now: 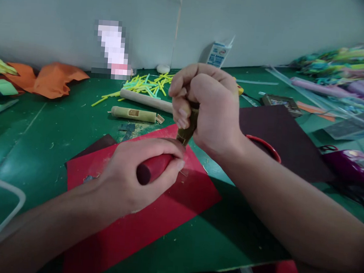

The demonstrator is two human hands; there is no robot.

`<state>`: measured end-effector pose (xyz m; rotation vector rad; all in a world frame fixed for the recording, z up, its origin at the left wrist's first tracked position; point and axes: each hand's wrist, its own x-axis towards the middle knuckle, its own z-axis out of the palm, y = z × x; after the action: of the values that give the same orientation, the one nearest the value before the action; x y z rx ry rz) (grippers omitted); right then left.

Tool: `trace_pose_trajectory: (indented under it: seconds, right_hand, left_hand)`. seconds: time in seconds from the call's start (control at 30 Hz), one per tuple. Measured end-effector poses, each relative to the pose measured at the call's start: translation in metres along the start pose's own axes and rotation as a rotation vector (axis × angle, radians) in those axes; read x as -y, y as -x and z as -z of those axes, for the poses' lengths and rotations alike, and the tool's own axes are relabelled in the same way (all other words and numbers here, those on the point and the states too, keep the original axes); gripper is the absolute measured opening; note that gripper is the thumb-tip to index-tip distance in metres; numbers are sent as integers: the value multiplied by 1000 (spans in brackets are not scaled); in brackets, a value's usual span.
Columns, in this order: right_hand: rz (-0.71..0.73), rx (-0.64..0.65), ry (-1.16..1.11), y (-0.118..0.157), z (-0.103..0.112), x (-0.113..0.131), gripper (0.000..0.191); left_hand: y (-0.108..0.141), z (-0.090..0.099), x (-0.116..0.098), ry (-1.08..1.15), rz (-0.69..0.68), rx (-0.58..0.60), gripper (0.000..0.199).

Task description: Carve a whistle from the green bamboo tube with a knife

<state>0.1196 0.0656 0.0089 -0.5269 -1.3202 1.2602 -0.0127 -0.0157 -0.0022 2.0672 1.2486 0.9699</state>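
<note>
Near the middle of the view, my left hand [126, 174] is closed around a thick red cylindrical handle [158, 167]. Its dark round end faces me, and the tool's working end is hidden behind my fingers. Above it, my right hand [217, 114] grips a short olive-green bamboo piece [187, 132], which stands tilted. The bamboo's lower end comes down to the fingertips of my left hand; I cannot tell whether the tool touches it. Beneath both hands lies a red sheet [151, 226] with pale shavings on it.
Behind my hands lie a notched bamboo tube [133, 114], a wooden rod [147, 100] and yellow and teal strips [148, 84]. Orange paper [53, 79] is at left. A dark sheet [281, 139], a purple tool [351, 167] and plastic strips [346, 60] are at right. A drink carton [218, 53] stands against the wall.
</note>
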Motion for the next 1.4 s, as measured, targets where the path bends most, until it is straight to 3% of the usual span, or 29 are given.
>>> trace_pose_trajectory:
  seconds: [0.13, 0.23, 0.33, 0.43, 0.5, 0.6, 0.7, 0.87, 1.07, 1.23, 1.4]
  right_hand:
    - [-34, 55, 38, -2, 2, -1, 19]
    - [-35, 61, 53, -2, 3, -1, 21]
    - [-37, 48, 34, -2, 2, 0, 23]
    - [-48, 42, 46, -2, 1, -1, 23]
    - [-45, 38, 64, -2, 1, -2, 22]
    - [-11, 29, 42, -3, 2, -4, 21]
    - [8, 52, -2, -1, 3, -4, 20]
    - [1, 22, 17, 1, 2, -4, 22]
    - [29, 11, -15, 1, 0, -5, 22]
    - [26, -1, -2, 1, 0, -3, 21]
    - [-39, -42, 88, -1, 1, -3, 20]
  left_hand:
    - [-11, 11, 1, -7, -32, 71, 15]
    - [-13, 15, 2, 35, -16, 47, 15]
    - [-10, 16, 1, 176, 123, 35, 11]
    - [-7, 13, 2, 396, 329, -40, 8]
    - [-7, 9, 5, 527, 390, -95, 12]
    - [-7, 4, 9, 677, 388, -168, 16]
    - [-4, -1, 7, 673, 397, -218, 18]
    - [1, -7, 1, 477, 428, -181, 17]
    - [0, -7, 7, 507, 416, -163, 16]
    - [0, -7, 8, 632, 358, -293, 14]
    - [0, -7, 6, 684, 324, -335, 15]
